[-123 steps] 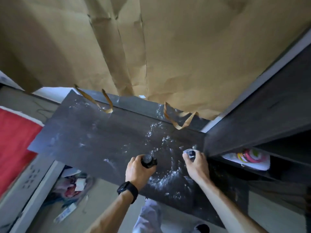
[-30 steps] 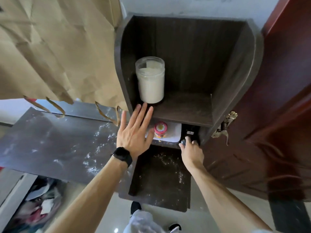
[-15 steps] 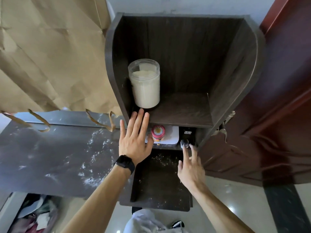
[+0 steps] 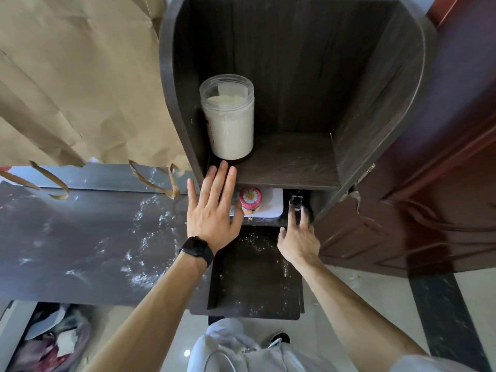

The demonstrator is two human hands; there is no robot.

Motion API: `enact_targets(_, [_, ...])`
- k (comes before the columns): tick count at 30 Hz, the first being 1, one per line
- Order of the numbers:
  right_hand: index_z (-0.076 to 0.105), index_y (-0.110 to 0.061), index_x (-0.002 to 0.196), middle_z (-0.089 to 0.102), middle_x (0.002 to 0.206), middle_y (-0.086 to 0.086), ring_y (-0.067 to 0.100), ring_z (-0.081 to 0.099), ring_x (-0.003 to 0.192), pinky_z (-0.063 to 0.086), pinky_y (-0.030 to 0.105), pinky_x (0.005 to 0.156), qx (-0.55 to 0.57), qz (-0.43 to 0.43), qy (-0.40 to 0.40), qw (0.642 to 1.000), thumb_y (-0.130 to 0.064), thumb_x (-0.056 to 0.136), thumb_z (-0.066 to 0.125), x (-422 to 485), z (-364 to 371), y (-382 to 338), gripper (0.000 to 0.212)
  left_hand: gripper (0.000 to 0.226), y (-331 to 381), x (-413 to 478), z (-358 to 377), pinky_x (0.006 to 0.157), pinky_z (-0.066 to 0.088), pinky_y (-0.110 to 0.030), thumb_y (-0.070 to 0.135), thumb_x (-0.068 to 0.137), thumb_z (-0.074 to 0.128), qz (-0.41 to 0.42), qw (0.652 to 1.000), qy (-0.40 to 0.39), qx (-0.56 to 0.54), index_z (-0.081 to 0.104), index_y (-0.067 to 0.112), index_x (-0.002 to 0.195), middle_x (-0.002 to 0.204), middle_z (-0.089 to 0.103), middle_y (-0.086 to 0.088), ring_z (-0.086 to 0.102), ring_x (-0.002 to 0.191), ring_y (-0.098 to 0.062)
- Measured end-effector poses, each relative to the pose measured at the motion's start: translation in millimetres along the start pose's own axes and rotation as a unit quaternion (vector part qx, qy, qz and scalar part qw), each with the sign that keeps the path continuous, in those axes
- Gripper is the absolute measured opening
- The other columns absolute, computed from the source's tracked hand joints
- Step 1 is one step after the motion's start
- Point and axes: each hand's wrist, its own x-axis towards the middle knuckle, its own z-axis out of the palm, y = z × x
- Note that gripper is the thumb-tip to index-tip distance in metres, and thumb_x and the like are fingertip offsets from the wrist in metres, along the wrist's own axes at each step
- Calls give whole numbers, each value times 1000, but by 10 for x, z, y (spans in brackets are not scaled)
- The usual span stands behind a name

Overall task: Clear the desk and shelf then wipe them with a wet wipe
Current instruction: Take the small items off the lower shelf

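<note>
Dark wooden shelf [image 4: 290, 167]: under its clear round powder jar [image 4: 228, 124], left hand [image 4: 212, 210] lies flat, fingers straight; right hand [image 4: 299, 242] touches a small black thing [image 4: 295, 202] with straight fingers.

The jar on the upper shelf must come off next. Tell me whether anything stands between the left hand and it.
Nothing visible does. The left hand is open, its fingers at the front edge of the upper shelf, just short of the clear jar of pale powder; only bare shelf board lies between.
</note>
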Motion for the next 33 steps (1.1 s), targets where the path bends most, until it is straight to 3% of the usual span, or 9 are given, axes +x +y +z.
enact_targets(11, [14,-34,155,16,160,5,31,53,122,57,42,80,50,-10,16,999,-31,94,52,-55,6,98,72,84,31,-7,-37,120,8,-57,38,85,55,-16,1000,-22,8,15,18,156,163,19,-3,10,151,-21])
enact_targets(14, [16,-29,155,38,136,7,29,58,113,57,40,73,54,-31,26,998,-31,95,51,-162,62,186,69,85,49,-5,-34,120,8,-57,38,85,57,-22,1000,-21,7,16,17,156,163,19,-3,9,151,-21])
enact_targets(18, [-18,-37,153,64,110,9,30,68,86,50,36,67,0,-19,-83,996,-37,99,42,-193,109,306,81,85,61,3,-53,120,9,-58,38,84,57,-25,999,-29,10,16,17,156,163,19,-3,10,151,-22])
enact_targets(21, [-28,-41,148,68,81,5,27,64,66,48,32,60,-12,-28,-110,993,-37,100,41,-163,71,332,84,85,66,1,-63,119,11,-59,37,83,56,-27,999,-33,14,17,17,156,162,20,-3,11,151,-22])
enact_targets(23, [-28,-42,148,63,73,3,24,58,59,46,32,57,-25,-48,-117,992,-36,101,40,-123,28,335,84,85,78,3,-68,118,12,-60,37,83,56,-31,999,-33,15,17,16,156,162,21,-4,12,151,-23])
enact_targets(29, [-33,-45,144,61,88,4,20,54,59,49,34,58,-35,-115,-149,982,-34,101,42,-146,8,378,87,83,111,7,-87,117,14,-62,39,86,51,-42,998,-49,11,13,18,156,162,20,-4,10,151,-24])
enact_targets(33, [-19,-53,147,57,109,2,26,64,92,51,39,75,-25,-188,-190,963,-33,101,39,-237,45,359,77,83,140,6,-135,118,12,-61,38,85,49,-45,997,-56,8,12,18,156,163,17,-4,8,151,-23])
